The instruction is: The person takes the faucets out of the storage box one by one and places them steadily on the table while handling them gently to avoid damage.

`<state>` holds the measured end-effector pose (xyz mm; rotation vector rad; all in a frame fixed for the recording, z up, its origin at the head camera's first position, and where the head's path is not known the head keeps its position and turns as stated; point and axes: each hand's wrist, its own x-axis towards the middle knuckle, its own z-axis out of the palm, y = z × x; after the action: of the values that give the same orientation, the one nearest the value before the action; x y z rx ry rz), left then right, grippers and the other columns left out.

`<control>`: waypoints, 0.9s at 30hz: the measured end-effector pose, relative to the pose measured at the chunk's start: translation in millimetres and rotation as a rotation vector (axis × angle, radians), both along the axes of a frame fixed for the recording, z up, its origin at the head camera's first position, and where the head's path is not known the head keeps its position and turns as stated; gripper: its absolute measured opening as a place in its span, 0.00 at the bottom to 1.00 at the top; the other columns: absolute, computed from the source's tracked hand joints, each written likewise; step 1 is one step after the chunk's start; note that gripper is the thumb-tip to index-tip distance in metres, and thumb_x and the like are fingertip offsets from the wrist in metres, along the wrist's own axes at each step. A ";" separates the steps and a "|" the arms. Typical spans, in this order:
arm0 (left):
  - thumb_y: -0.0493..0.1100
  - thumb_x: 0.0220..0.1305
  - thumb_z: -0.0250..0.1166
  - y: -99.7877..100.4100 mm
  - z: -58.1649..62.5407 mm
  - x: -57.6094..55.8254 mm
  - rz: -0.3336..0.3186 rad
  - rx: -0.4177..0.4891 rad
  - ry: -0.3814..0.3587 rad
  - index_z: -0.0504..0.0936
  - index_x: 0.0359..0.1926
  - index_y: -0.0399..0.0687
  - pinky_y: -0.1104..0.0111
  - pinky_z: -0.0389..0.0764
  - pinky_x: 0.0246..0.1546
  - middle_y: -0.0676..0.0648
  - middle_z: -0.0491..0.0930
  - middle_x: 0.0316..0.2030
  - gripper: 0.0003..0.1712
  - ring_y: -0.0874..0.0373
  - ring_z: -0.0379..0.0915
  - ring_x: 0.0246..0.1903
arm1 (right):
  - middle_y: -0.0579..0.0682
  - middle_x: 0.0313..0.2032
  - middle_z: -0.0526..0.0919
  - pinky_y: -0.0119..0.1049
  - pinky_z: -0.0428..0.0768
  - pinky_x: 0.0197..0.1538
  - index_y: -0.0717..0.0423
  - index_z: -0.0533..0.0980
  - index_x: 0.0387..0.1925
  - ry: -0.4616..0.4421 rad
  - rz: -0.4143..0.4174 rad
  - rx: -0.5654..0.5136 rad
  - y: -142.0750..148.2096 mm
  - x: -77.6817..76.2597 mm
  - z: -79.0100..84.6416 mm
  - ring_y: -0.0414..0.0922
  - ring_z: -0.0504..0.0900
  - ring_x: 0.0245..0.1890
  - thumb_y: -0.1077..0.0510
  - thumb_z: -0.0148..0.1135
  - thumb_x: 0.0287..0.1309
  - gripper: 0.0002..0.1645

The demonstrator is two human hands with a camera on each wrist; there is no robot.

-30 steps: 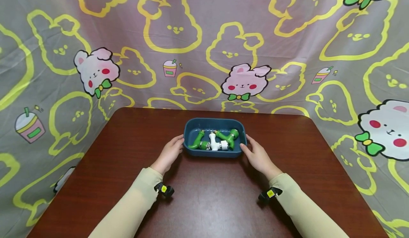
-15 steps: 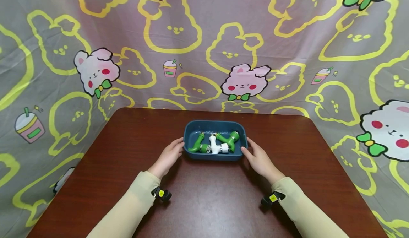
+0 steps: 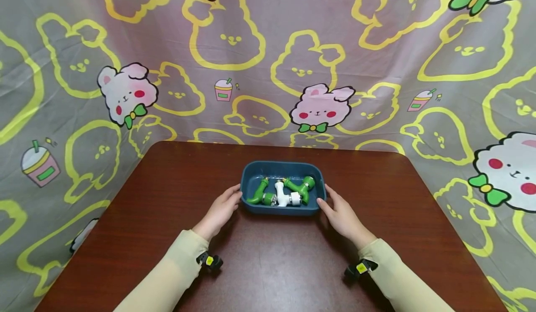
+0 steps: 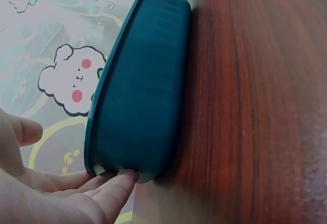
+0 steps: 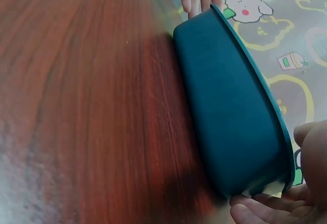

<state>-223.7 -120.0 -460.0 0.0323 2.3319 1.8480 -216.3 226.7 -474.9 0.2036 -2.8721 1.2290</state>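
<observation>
A dark blue plastic bin stands on the brown table between my two hands. Inside it lie two green taps, one at the left and one at the right, with a white tap between them. My left hand touches the bin's left end with extended fingers; in the left wrist view the thumb stays off the rim. At the opposite end my right hand rests its fingertips on the wall below the rim, its thumb raised beside it.
The brown tabletop stretches in front of the bin and to both sides. A grey curtain with yellow outlines and rabbit faces hangs behind the table and along its sides. Each sleeve has a small black wrist camera, left and right.
The bin has slid a little toward me with the taps in it, and both hands have come back with it, keeping contact at its ends.
</observation>
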 end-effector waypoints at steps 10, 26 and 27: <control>0.45 0.80 0.50 0.3 -0.4 6.6 0.004 -0.021 0.022 0.63 0.76 0.35 0.47 0.72 0.69 0.30 0.69 0.70 0.31 0.36 0.71 0.66 | 0.70 0.70 0.70 0.63 0.66 0.72 0.66 0.53 0.79 0.001 0.014 -0.012 -0.3 8.0 -0.5 0.63 0.74 0.69 0.48 0.54 0.78 0.41; 0.44 0.80 0.49 0.6 -0.1 15.5 -0.007 -0.039 0.018 0.61 0.77 0.35 0.47 0.73 0.68 0.31 0.68 0.72 0.31 0.36 0.72 0.66 | 0.69 0.71 0.69 0.62 0.69 0.71 0.66 0.53 0.79 0.009 0.019 -0.023 -0.3 17.6 -2.0 0.62 0.77 0.66 0.51 0.56 0.76 0.42; 0.43 0.80 0.49 0.6 0.0 15.9 -0.007 -0.040 0.020 0.61 0.77 0.35 0.47 0.73 0.68 0.31 0.68 0.71 0.30 0.36 0.72 0.66 | 0.68 0.71 0.69 0.61 0.69 0.71 0.65 0.53 0.79 0.004 0.015 -0.025 -0.4 18.0 -1.7 0.61 0.77 0.67 0.50 0.56 0.76 0.42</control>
<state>-207.8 -119.3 -460.0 0.0543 2.3782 1.8063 -198.3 226.3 -476.6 0.2278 -2.8561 1.2642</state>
